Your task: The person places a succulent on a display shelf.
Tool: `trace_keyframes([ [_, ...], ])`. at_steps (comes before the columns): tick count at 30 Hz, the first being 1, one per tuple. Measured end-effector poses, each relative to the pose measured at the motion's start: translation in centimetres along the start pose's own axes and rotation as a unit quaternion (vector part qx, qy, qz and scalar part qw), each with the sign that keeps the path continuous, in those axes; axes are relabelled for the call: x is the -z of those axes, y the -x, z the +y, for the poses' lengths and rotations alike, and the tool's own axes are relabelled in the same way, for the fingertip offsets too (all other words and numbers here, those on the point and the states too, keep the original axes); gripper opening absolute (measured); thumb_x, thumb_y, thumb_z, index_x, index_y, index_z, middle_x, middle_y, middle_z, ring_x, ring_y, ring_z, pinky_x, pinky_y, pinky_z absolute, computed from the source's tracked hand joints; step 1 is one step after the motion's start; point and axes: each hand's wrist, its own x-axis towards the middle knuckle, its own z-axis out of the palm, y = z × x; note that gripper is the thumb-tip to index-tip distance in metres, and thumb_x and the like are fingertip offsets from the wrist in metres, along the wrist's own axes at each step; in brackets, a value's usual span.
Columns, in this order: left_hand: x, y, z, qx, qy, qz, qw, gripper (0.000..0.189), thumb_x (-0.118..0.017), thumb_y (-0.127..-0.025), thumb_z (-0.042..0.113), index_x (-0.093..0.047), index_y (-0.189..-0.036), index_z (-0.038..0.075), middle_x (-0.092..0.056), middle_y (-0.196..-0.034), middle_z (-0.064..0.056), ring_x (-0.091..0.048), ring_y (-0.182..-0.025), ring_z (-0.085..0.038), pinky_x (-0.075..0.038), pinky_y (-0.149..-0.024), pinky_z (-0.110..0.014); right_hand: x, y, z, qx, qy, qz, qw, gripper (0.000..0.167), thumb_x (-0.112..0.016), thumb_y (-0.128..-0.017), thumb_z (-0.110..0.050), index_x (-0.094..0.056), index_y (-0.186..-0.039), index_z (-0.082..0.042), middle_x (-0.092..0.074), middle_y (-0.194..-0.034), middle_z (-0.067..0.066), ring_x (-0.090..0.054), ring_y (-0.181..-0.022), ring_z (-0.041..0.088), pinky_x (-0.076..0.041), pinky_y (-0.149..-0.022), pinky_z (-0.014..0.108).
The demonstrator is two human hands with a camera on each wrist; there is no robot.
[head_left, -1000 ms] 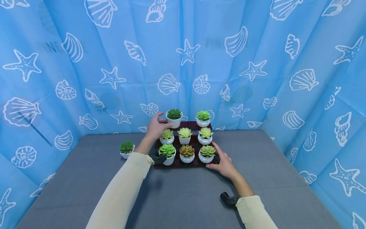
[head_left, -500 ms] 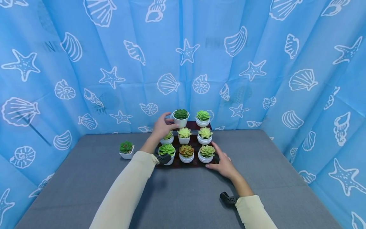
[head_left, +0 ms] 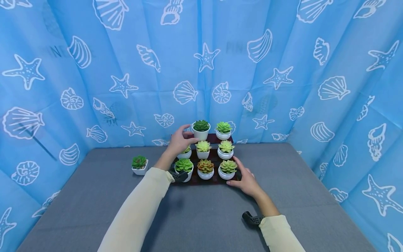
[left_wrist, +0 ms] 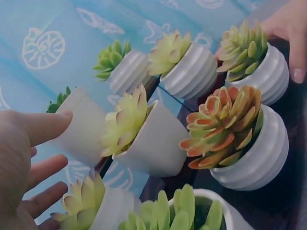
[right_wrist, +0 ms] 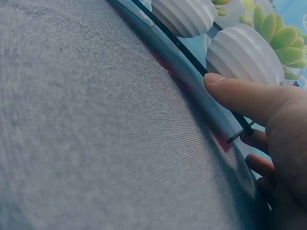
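A three-step dark red display stand (head_left: 214, 159) carries several succulents in white pots. My left hand (head_left: 181, 141) holds a dark green potted succulent (head_left: 200, 131) on the top step, thumb (left_wrist: 55, 124) against its wall in the left wrist view. The index finger's contact is mostly hidden there; other fingers spread loosely. At the front right corner, my right hand (head_left: 247, 180) grips the stand: in the right wrist view, its thumb (right_wrist: 225, 88) lies on the dark edge (right_wrist: 192, 57), fingers curled below. Beside this hand sits a yellow-green succulent (head_left: 227, 168).
A small square-potted succulent (head_left: 139, 164) stands on the grey table (head_left: 201, 217) left of the stand. A bright green succulent (head_left: 223, 129) stands at the top step's right end. The blue shell-print curtain (head_left: 201, 70) hangs close behind.
My left hand and the dark green potted succulent have shifted right along the top step, mostly in the first half second. The right hand and stand have stayed put.
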Motion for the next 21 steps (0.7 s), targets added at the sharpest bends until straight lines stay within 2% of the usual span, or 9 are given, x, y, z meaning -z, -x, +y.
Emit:
trace_keyframes([
  [5,0.7,0.5,-0.7,-0.019,-0.022,0.01,0.9995,0.069,-0.074,-0.088,0.024,-0.041,-0.147,0.013,-0.061,-0.127,-0.012,-0.054,-0.119,-0.031,-0.046,-0.094,-0.048,0.0,0.0,0.0,0.0,-0.004,-0.001,1.0,0.102,-0.084,-0.077,-0.026,-0.019,-0.156,-0.023,-0.038,-0.149,0.022,-0.034,-0.131,0.046,-0.018,-0.104,0.065],
  [9,1.8,1.2,-1.4,-0.031,-0.045,0.014,0.9984,0.067,-0.073,-0.089,0.026,-0.041,-0.147,0.012,-0.059,-0.129,-0.012,-0.049,-0.123,-0.033,-0.043,-0.097,-0.051,0.0,0.0,0.0,-0.001,-0.003,-0.001,1.0,0.102,-0.084,-0.077,-0.027,-0.019,-0.156,-0.023,-0.039,-0.149,0.022,-0.034,-0.131,0.046,-0.018,-0.104,0.065],
  [21,5.6,4.0,-4.8,-0.03,-0.128,0.049,0.9901,0.064,-0.071,-0.09,0.033,-0.044,-0.145,0.015,-0.055,-0.133,-0.012,-0.048,-0.124,-0.034,-0.043,-0.096,-0.053,0.0,0.0,0.0,0.007,0.0,0.001,1.0,0.102,-0.084,-0.077,-0.027,-0.019,-0.156,-0.023,-0.041,-0.146,0.023,-0.035,-0.13,0.046,-0.019,-0.103,0.065],
])
